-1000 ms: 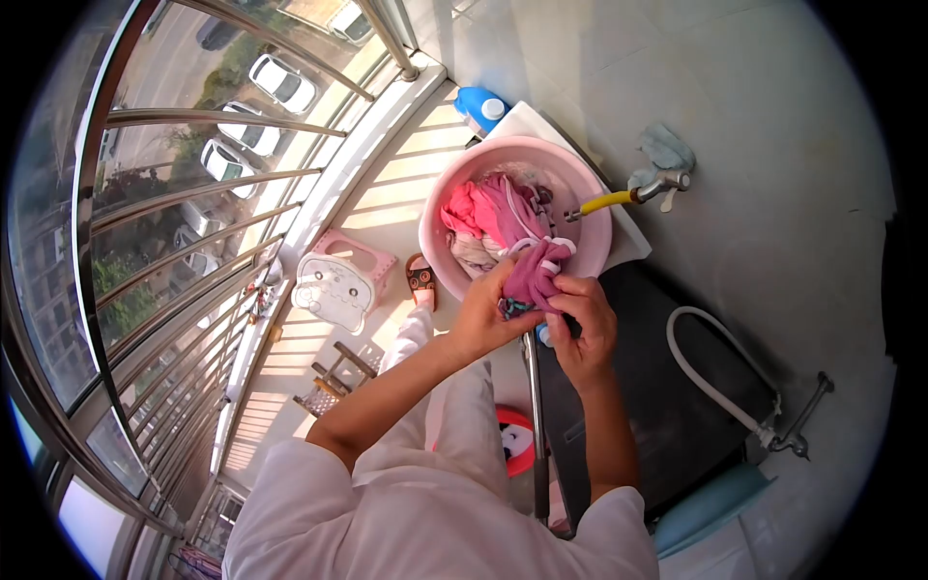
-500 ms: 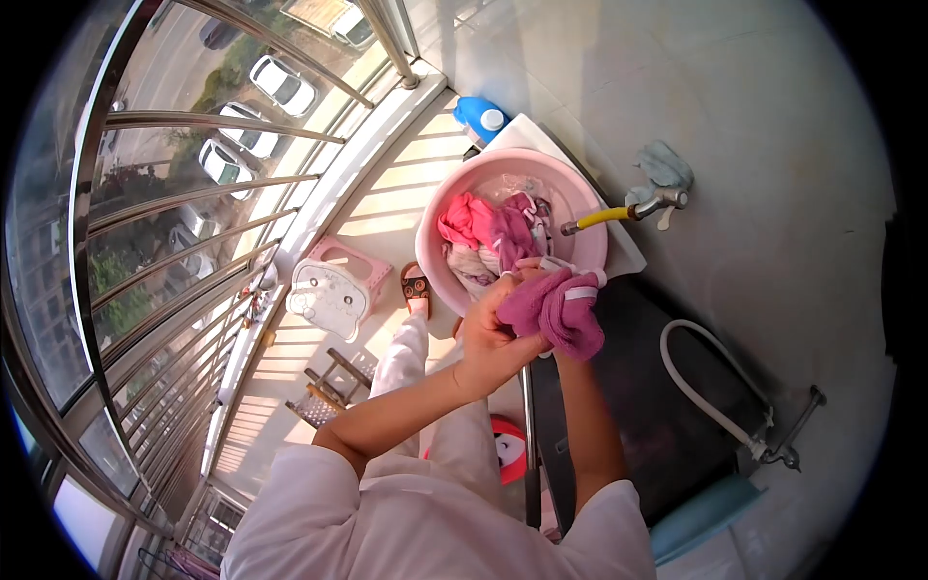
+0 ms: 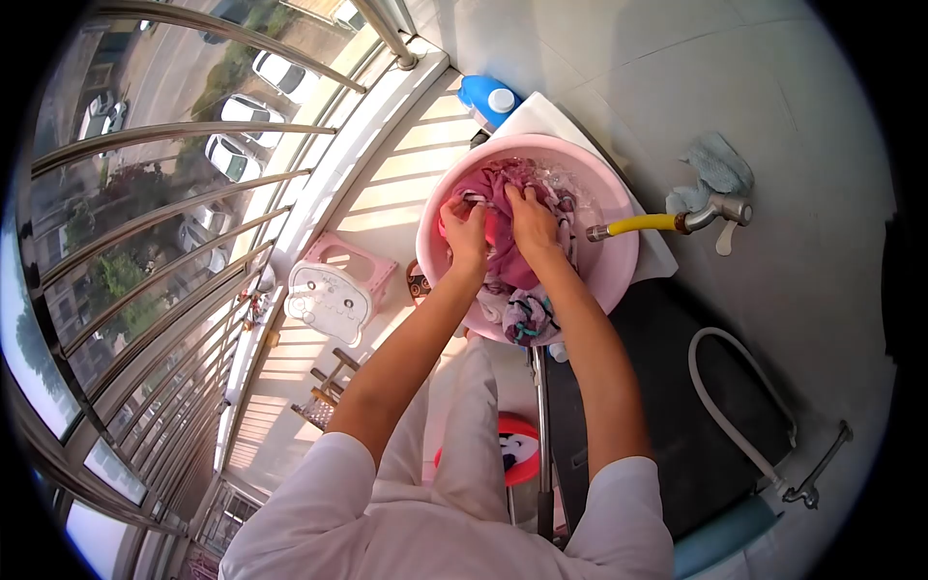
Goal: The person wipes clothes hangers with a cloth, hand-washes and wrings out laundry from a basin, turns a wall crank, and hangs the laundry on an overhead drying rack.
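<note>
A pink basin (image 3: pixel 620 208) holds several wet clothes. Both hands are down inside it, on a purple-pink garment (image 3: pixel 512 266) whose kind I cannot make out. My left hand (image 3: pixel 466 234) curls its fingers and thumb round the cloth at the basin's left side. Close beside it, my right hand (image 3: pixel 533 224) grips the same garment from above, fingertips sunk in the folds. A bright pink cloth is partly hidden behind my left hand. Nearest me in the basin lies a patterned cloth (image 3: pixel 528 317) in grey, dark and teal. Water ripples at the far right inside.
A tap with a yellow hose (image 3: pixel 643 223) points over the basin's right rim, a grey cloth (image 3: pixel 720 164) hanging on it. A blue bottle (image 3: pixel 488 101) stands behind. Right of me is a black countertop (image 3: pixel 638 367); left are a pink-white stool (image 3: pixel 333 290) and metal railings (image 3: pixel 184 193).
Both hands have moved forward from the near rim down into the basin, taking the bunched purple garment with them. The patterned cloth now shows at the near side, and the view has shifted slightly.
</note>
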{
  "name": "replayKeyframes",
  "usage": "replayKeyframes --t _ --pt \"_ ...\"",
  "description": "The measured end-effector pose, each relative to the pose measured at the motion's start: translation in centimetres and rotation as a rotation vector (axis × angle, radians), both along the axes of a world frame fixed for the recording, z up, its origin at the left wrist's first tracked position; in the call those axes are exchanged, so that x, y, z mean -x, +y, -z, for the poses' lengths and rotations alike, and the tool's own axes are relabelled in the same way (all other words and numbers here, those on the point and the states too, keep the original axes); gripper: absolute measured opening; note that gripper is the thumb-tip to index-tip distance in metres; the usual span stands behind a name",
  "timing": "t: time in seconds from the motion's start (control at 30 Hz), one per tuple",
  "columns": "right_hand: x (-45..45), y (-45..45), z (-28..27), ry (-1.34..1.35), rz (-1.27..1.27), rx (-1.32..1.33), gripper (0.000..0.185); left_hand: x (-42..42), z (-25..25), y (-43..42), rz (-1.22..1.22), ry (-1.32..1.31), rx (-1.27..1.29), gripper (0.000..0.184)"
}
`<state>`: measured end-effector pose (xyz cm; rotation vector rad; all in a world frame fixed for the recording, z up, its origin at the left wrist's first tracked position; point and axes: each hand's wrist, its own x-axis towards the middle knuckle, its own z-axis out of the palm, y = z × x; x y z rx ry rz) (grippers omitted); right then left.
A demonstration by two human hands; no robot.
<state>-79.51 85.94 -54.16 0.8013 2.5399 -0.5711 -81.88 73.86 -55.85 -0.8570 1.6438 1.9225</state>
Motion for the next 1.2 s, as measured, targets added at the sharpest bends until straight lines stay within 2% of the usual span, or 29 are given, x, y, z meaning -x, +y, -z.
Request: replayKeyframes --t 0.03,0.07,0.1,0.13,0.17,0.2,0.23,0.27,0.3,0.37,0.43,0.47,0.57,0.63,0.7,0.73,0.8,0.83,0.87,0.9,0.93,0.97,1.0,1.03,1.07,1.17,1.2 --pt "0.0 0.7 1.1 -0.057 -0.108 0.036 0.049 -0.2 -0.9 0.0 0.027 0.004 -0.029 0.059" --pt "-0.6 1.4 3.9 0.045 -0.023 0.024 0.060 -0.3 -2.3 0.3 0.054 0.012 -0.060 0.062" --pt "-0.3 1.2 3.2 0.088 0.034 0.049 0.062 -0.1 -3.2 0.4 0.084 0.023 -0.090 0.065" --pt "0.1 0.8 1.4 0.129 0.094 0.073 0.065 0.0 -2.1 0.2 0.205 0.010 -0.085 0.075" --pt "0.4 0.5 -0.8 0.170 0.150 0.093 0.067 0.8 -2.7 0.5 0.158 -0.054 -0.209 0.078" --pt "0.0 -0.3 -3.7 0.448 0.050 0.152 0.072 1.7 -3.9 0.9 0.109 -0.123 -0.335 0.081" --pt "-0.2 -1.3 -8.0 0.413 0.040 0.256 0.074 2.5 -4.4 1.3 0.059 -0.195 -0.461 0.084" --pt "-1.1 -2.2 -10.3 0.481 -0.003 0.293 0.073 3.3 -3.2 1.3 0.080 -0.255 -0.494 0.089" --pt "-2.1 -3.0 -13.0 0.411 -0.021 0.326 0.072 4.3 -2.7 1.2 0.090 -0.261 -0.627 0.090" --pt "-3.7 -3.9 -14.9 0.453 -0.048 0.331 0.053 5.0 -3.8 1.3 0.210 -0.400 -0.608 0.073" --pt "-4.0 -4.2 -15.6 0.488 -0.048 0.390 0.041 4.2 -2.4 1.5 0.265 -0.395 -0.692 0.051" --pt "-3.3 -4.4 -15.3 0.597 0.008 0.396 0.026 3.6 -1.5 1.6 0.293 -0.393 -0.734 0.042" --pt "-1.4 -4.2 -11.8 0.585 0.204 0.414 0.020 1.1 -0.6 1.3 0.116 -0.650 -1.014 0.022" --pt "0.3 -2.8 -7.7 0.642 0.328 0.216 0.027 -0.7 1.1 2.3 0.417 -0.086 -0.330 0.025" --pt "1.2 0.2 -4.3 0.608 0.339 0.099 0.030 0.1 -2.3 3.8 -0.023 -0.440 -0.594 0.026" --pt "1.2 1.5 -3.0 0.606 0.343 0.084 0.032 1.2 -4.7 3.9 -0.050 -0.602 -0.494 0.024" --pt "0.9 2.8 -0.3 0.568 0.328 0.059 0.034 1.3 -3.5 4.0 -0.067 -0.426 -0.496 0.028" --pt "0.8 3.2 1.1 0.594 0.464 0.093 0.033 1.3 -2.3 4.4 -0.079 -0.340 -0.504 0.032" --pt "0.5 3.4 2.5 0.621 0.610 0.121 0.032 1.8 -0.9 4.0 -0.083 -0.245 -0.669 0.037" --pt "0.0 3.4 3.9 0.648 0.756 0.155 0.032 2.4 -1.1 3.2 -0.060 -0.298 -0.618 0.040" --pt "-0.3 3.3 4.3 0.559 0.775 0.220 0.032 3.2 -1.5 2.2 -0.041 -0.345 -0.565 0.043" --pt "-0.7 2.9 4.6 0.483 0.529 0.214 0.033 3.8 -1.9 1.5 -0.020 -0.393 -0.513 0.047" --pt "-0.7 1.9 2.7 0.403 0.286 0.202 0.036 3.7 -1.5 1.0 0.044 -0.379 -0.499 0.059" --pt "-0.5 1.4 1.4 0.318 0.043 0.190 0.039 3.6 -1.5 0.9 0.055 -0.363 -0.512 0.061" --pt "-0.4 2.1 0.7 0.248 -0.069 0.258 0.054 3.3 -1.5 0.8 0.064 -0.351 -0.522 0.063" --pt "0.7 2.2 0.1 0.278 0.224 0.163 0.060 3.1 -2.2 1.7 0.107 -0.349 -0.423 0.066" --pt "0.4 1.3 0.3 0.432 0.129 0.116 0.064 3.3 -2.3 2.2 0.127 -0.353 -0.370 0.067"
